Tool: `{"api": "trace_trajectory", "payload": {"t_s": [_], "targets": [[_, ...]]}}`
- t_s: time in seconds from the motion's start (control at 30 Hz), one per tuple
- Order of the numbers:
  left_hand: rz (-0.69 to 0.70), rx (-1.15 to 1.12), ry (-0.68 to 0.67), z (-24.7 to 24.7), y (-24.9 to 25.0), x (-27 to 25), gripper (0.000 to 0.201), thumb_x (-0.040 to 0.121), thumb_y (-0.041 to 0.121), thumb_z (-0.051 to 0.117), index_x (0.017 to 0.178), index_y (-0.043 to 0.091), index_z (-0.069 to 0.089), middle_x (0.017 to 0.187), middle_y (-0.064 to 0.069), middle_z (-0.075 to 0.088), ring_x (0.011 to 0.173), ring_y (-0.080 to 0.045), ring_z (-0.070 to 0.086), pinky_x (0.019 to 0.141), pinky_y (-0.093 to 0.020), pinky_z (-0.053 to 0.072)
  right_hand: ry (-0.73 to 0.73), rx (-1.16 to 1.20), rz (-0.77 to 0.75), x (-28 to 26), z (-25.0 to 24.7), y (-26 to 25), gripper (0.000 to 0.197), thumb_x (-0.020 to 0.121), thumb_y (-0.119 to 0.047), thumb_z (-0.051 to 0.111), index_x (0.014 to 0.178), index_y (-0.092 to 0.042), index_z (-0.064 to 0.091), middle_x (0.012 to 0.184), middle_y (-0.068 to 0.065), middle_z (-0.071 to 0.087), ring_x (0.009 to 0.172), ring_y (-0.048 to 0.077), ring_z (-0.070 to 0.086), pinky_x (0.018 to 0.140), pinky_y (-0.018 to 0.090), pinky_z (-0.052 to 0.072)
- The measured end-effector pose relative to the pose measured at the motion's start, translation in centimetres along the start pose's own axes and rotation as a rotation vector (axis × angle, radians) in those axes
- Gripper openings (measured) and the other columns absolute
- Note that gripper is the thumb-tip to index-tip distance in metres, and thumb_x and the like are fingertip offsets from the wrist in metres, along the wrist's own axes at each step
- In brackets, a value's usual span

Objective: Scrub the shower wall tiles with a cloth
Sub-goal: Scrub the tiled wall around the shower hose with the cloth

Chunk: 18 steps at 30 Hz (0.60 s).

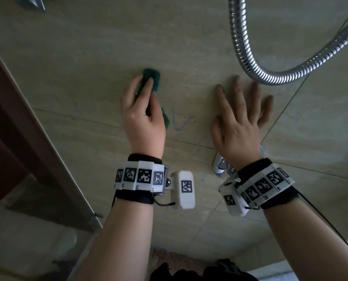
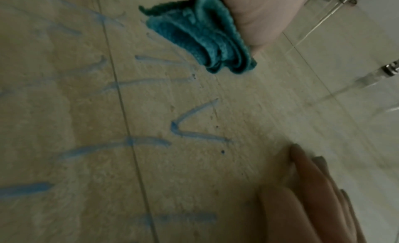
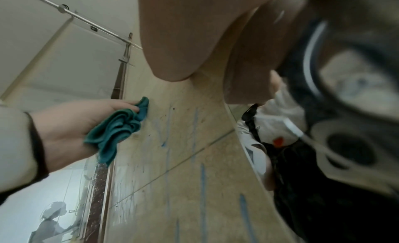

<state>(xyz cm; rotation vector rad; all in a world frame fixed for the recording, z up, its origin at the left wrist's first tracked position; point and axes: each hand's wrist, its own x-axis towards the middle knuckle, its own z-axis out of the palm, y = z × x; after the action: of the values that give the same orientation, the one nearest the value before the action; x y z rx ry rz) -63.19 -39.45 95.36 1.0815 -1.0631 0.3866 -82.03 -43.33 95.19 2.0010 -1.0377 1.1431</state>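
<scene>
We are mid-scrub. Our left hand [image 1: 142, 116] holds the folded cloth [image 2: 202, 40] bunched in curled fingers against the wall tiles [image 1: 88, 57]. Our right hand [image 1: 240, 122] braces flat, fingers spread. Next, we judge, wipe across the blue marks [image 2: 190, 125] beside the cloth.

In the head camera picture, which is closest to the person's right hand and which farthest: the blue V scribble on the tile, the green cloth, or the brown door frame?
Measured from the right hand, pressed flat on the wall:
1. Blue V scribble, just to its left, between the two hands.
2. Green cloth, further left, gripped by the left hand.
3. Brown door frame, far left edge of the tiled wall.
</scene>
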Motion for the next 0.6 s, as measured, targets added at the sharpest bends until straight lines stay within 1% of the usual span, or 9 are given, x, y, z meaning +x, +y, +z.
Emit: {"api": "trace_trajectory", "payload": {"t_s": [0.07,0.17,0.23,0.3,0.33,0.43,0.5,0.57,0.6], "targets": [[0.003,0.027,-0.028,0.5,-0.2,-0.3,0.026,0.093,0.0,0.055,0.117,-0.004,0.065,0.124,-0.018,0.056,0.111,-0.027,0.058,0.094,-0.041,0.051,-0.017,-0.005,-0.002,0.0,0.0,0.1,0.054,0.093,-0.026,0.044,0.146,-0.018,0.037,0.152,0.006,0.03,0.141,0.04,0.011,0.114,0.053,-0.005],[0.051,0.112,-0.04,0.8,-0.5,-0.9,0.028,0.093,-0.001,0.055,0.12,-0.004,0.063,0.117,-0.021,0.06,0.104,-0.019,0.051,0.092,-0.037,0.05,-0.033,-0.001,-0.016,0.0,-0.1,0.2,0.055,0.094,-0.027,0.043,0.147,-0.018,0.034,0.154,0.004,0.025,0.141,0.041,0.009,0.114,0.05,-0.01],[0.062,0.151,-0.059,1.0,-0.5,-1.6,0.03,0.093,-0.002,0.054,0.121,-0.004,0.063,0.115,-0.021,0.061,0.098,-0.02,0.052,0.093,-0.033,0.047,-0.051,0.001,-0.025,-0.1,-0.3,0.4,0.053,0.096,-0.027,0.041,0.148,-0.018,0.033,0.154,0.001,0.021,0.141,0.04,0.008,0.114,0.049,-0.009],[0.063,0.186,-0.081,1.2,-0.2,-2.5,0.03,0.091,-0.004,0.055,0.12,-0.004,0.063,0.114,-0.021,0.062,0.095,-0.028,0.058,0.099,-0.02,0.035,-0.06,-0.011,-0.034,-0.1,-0.6,0.7,0.052,0.099,-0.03,0.041,0.149,-0.021,0.032,0.154,-0.002,0.019,0.143,0.037,0.009,0.115,0.049,-0.006],[0.066,0.197,-0.096,1.4,0.1,-3.1,0.031,0.09,-0.006,0.055,0.12,-0.004,0.064,0.114,-0.021,0.062,0.094,-0.03,0.059,0.099,-0.017,0.032,-0.058,-0.024,-0.044,-0.1,-0.8,0.9,0.051,0.099,-0.032,0.042,0.148,-0.023,0.032,0.154,-0.003,0.019,0.143,0.035,0.011,0.115,0.048,-0.004],[0.087,0.195,-0.16,2.1,1.6,-4.7,0.032,0.089,-0.004,0.054,0.12,-0.003,0.064,0.119,-0.02,0.062,0.099,-0.027,0.055,0.094,-0.028,0.04,-0.021,-0.064,-0.068,0.1,-1.5,2.0,0.053,0.098,-0.04,0.047,0.147,-0.024,0.036,0.154,0.0,0.027,0.141,0.033,0.015,0.116,0.044,-0.005],[0.121,0.16,-0.232,2.7,2.8,-5.9,0.034,0.089,-0.002,0.053,0.121,-0.002,0.063,0.123,-0.019,0.061,0.103,-0.029,0.056,0.095,-0.029,0.042,0.003,-0.055,-0.013,0.4,-2.1,2.9,0.056,0.097,-0.043,0.048,0.148,-0.022,0.034,0.153,0.007,0.029,0.139,0.038,0.014,0.116,0.041,-0.01],[0.173,0.141,-0.317,3.4,4.0,-7.2,0.035,0.088,0.0,0.053,0.123,0.0,0.062,0.127,-0.016,0.06,0.102,-0.033,0.057,0.095,-0.033,0.046,0.017,-0.049,0.05,0.6,-2.6,3.4,0.058,0.097,-0.044,0.048,0.148,-0.021,0.033,0.152,0.013,0.031,0.137,0.042,0.014,0.116,0.045,-0.007],[0.201,0.151,-0.351,3.6,4.5,-7.7,0.037,0.088,-0.001,0.055,0.123,0.001,0.062,0.129,-0.015,0.059,0.1,-0.034,0.057,0.09,-0.039,0.051,0.02,-0.061,0.057,0.7,-2.6,3.4,0.057,0.097,-0.043,0.048,0.147,-0.02,0.034,0.152,0.015,0.032,0.137,0.043,0.015,0.115,0.051,-0.002]]}}
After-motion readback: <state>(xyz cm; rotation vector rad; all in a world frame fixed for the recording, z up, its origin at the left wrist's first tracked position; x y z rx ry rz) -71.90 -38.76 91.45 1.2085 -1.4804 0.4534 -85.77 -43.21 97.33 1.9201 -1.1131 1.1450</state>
